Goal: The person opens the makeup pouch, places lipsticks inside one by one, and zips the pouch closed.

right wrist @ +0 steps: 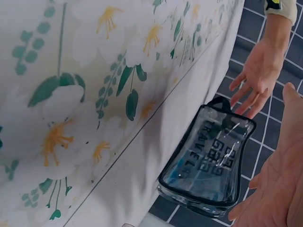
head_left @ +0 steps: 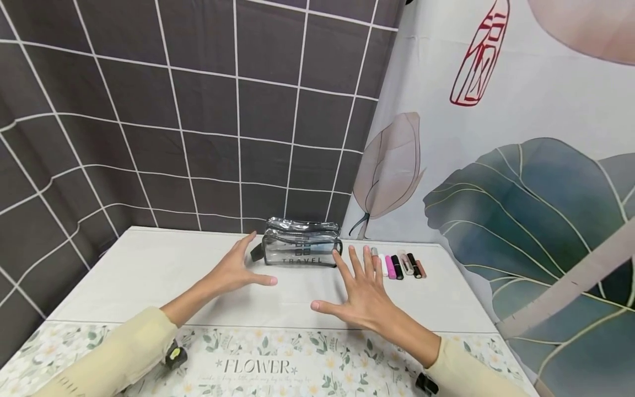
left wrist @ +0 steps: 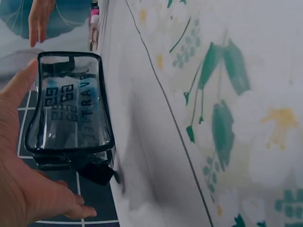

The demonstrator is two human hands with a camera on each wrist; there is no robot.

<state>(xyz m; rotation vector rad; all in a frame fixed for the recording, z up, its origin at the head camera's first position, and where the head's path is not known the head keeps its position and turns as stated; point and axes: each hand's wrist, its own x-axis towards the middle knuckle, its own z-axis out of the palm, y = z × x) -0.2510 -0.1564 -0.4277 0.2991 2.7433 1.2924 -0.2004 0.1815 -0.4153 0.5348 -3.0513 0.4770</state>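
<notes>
A clear travel pouch (head_left: 300,255) with black piping and the word TRAVEL stands at the back of the table, a black strap at its left end. My left hand (head_left: 232,269) is spread just left of the pouch, thumb apart from the fingers, holding nothing. Nearer the front right, my right hand (head_left: 366,300) has its fingers fanned out, with the index fingertip overlapping the pouch's right end in the head view. In the left wrist view the pouch (left wrist: 71,106) shows beside the left palm; the right wrist view shows the pouch (right wrist: 208,158) between both hands.
Right of the pouch lies a row of several lipstick-like tubes, among them a pink tube (head_left: 391,267) and a black tube (head_left: 397,267). A white table mat (head_left: 163,270) has a flowered front band reading FLOWER. A dark grid curtain (head_left: 198,110) hangs behind.
</notes>
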